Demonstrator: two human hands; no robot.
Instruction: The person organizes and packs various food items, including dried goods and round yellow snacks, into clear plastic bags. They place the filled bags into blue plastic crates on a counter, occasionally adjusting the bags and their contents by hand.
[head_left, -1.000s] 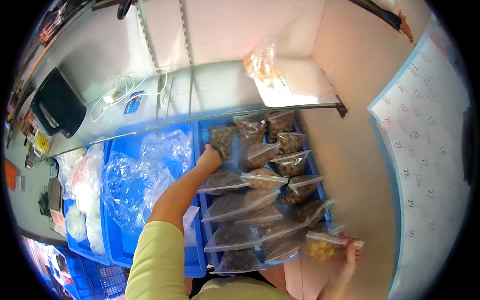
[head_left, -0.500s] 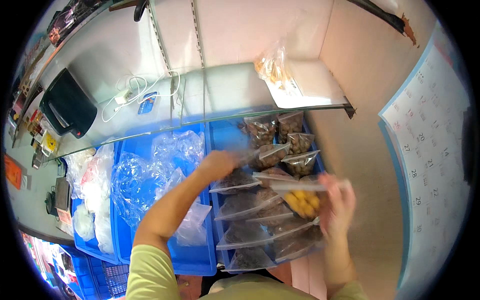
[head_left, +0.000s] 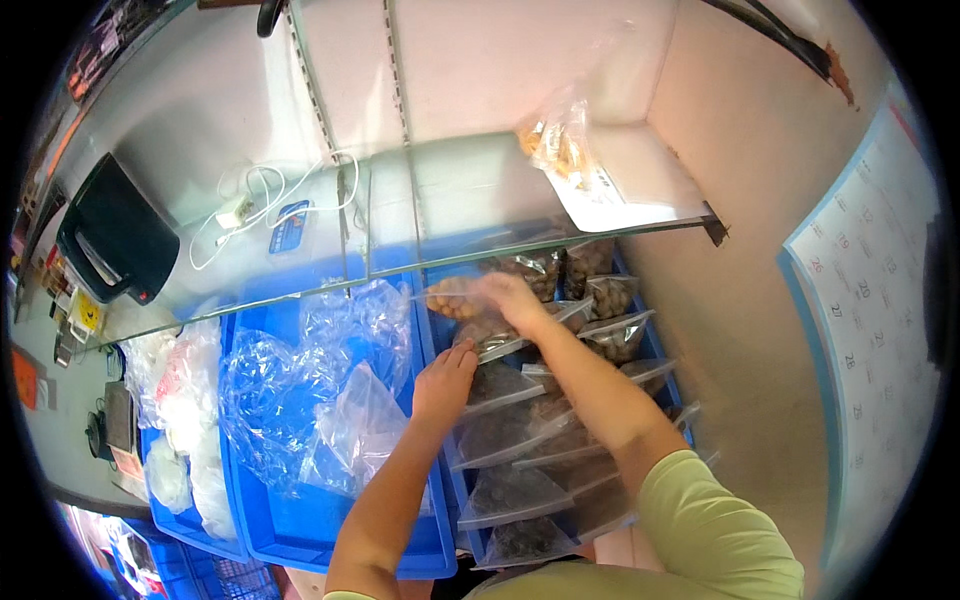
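In the right-hand blue tray (head_left: 443,365), rows of clear zip bags hold dark or brown contents. My right hand (head_left: 508,301) reaches across to the tray's far left, its fingers closed on a small zip bag of yellowish round pieces (head_left: 452,298). Just nearer, my left hand (head_left: 446,386) has its fingertips curled at the left edge of a zip bag of brown pieces (head_left: 492,336). My right fingers are partly blurred and what lies under them is hidden.
A glass shelf (head_left: 455,255) crosses above the trays' far end, with a black kettle (head_left: 125,235), a white cable (head_left: 268,200) and a bag of yellowish pieces (head_left: 560,150) on it. Left, another blue tray (head_left: 290,535) holds crumpled clear bags (head_left: 275,385). A wall stands at right.
My right hand has carried the bag of yellow pieces from the tray's right side to its far left. My left hand has drawn slightly nearer, to the edge of a bag.
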